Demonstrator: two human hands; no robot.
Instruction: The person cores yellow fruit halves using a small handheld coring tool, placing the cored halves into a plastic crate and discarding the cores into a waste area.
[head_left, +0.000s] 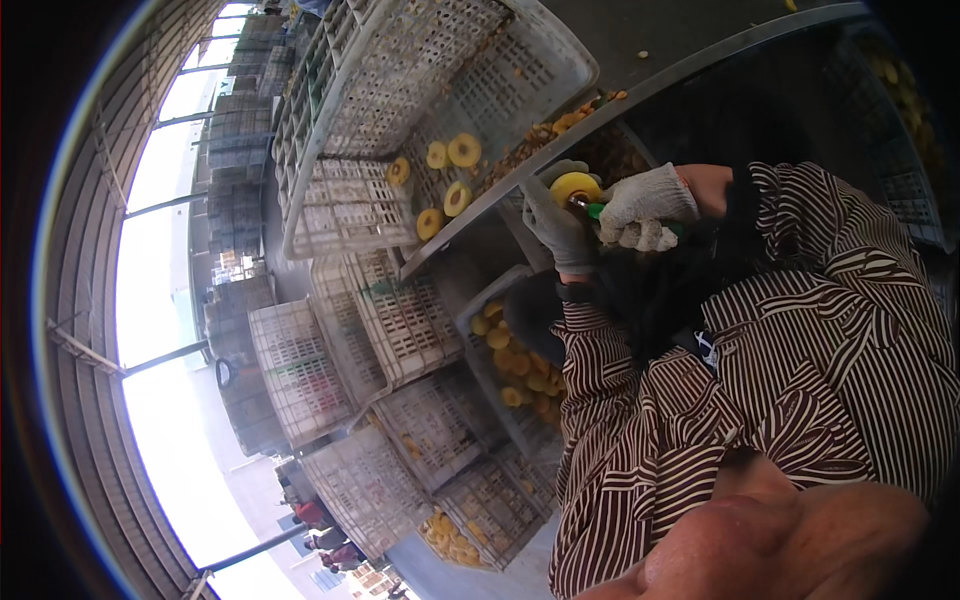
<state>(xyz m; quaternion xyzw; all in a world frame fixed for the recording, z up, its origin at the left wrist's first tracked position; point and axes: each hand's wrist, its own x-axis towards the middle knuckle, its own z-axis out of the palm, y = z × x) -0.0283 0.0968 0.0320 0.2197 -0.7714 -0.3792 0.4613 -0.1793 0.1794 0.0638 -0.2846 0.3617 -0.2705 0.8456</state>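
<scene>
My left hand (559, 232), in a grey glove, holds a yellow peach half (571, 184) with its cut face towards my right hand. A white knitted glove covers my right hand (646, 206), which is closed around the green handle of a pitting tool (592, 210). The tool's metal tip touches the reddish centre of the peach half. Both hands are just on my side of the metal table edge (517, 176). Beyond it, several cut peach halves (464, 151) lie in a tipped white plastic crate (330, 210), its open side facing me.
Orange-brown scraps (536, 146) line the table edge. Below my left forearm, a crate (487, 289) holds many peach halves (517, 364). Stacked white crates (409, 322) stand to the left, some with yellow fruit (450, 540). People (341, 556) are far off at the lower left.
</scene>
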